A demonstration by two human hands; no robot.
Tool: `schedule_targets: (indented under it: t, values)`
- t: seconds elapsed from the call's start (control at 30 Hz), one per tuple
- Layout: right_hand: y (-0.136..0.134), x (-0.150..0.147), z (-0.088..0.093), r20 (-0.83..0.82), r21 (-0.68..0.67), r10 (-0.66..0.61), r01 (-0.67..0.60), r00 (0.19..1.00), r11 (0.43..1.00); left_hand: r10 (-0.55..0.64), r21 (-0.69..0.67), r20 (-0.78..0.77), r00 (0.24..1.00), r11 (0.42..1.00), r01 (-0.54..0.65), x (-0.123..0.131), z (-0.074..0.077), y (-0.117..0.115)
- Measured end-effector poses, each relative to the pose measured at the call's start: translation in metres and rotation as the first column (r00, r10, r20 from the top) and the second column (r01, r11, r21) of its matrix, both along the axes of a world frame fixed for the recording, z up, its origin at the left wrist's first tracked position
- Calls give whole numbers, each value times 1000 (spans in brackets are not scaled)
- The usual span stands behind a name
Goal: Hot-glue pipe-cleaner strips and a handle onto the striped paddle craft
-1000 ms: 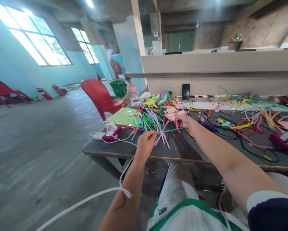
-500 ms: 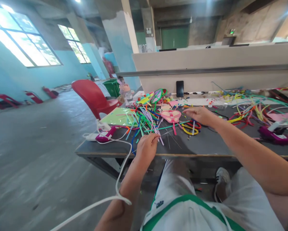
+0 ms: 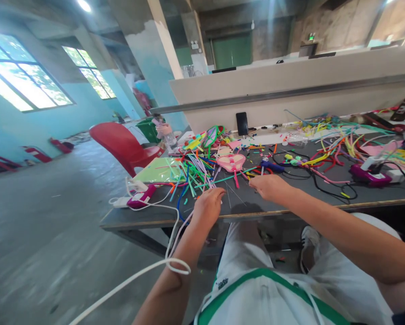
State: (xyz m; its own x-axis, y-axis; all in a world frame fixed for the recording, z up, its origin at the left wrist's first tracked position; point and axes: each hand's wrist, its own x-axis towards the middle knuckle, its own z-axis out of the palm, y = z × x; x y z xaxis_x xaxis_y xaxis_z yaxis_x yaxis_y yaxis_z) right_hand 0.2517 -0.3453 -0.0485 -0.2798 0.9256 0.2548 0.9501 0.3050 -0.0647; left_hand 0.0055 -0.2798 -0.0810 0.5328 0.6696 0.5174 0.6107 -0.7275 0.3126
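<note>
My left hand (image 3: 208, 205) is over the near edge of the table, thumb and fingers pinched together; whatever they hold is too small to make out. Beside it lies a pile of green and lavender craft strips (image 3: 197, 171). My right hand (image 3: 268, 187) is closed in a pinch to the right, its fingertips hidden from clear view. Just beyond the hands rests a pink heart-shaped piece (image 3: 231, 162) with pink stems. A blue glue gun (image 3: 273, 167) lies behind my right hand. Thin clear sticks (image 3: 235, 194) are on the table between my hands.
A purple power strip (image 3: 141, 197) with white cables is at left, another purple power strip (image 3: 370, 176) at right. A white cable (image 3: 135, 275) crosses my left forearm. A phone (image 3: 242, 123) leans on the partition. A red chair (image 3: 121, 146) stands beyond the table's left end.
My right hand has drawn back toward me and closer to my left hand, uncovering the blue glue gun. The view has tilted and shifted slightly; my left hand stays pinched in nearly the same place.
</note>
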Motion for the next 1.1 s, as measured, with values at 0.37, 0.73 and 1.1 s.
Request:
schedule_targets:
  t: [0.37, 0.73, 1.1]
  values:
    - [1, -2, -31, -100, 126, -114, 127, 988, 984, 102, 16, 184, 978, 994, -107, 3, -14, 7]
    - [6, -10, -46, -309, 239, -184, 264, 933, 935, 157, -17, 430, 889, 986, -166, 21, -16, 7]
    - [12, -19, -53, -453, 316, -151, 317, 878, 894, 183, -76, 545, 818, 983, -168, 30, -14, 1]
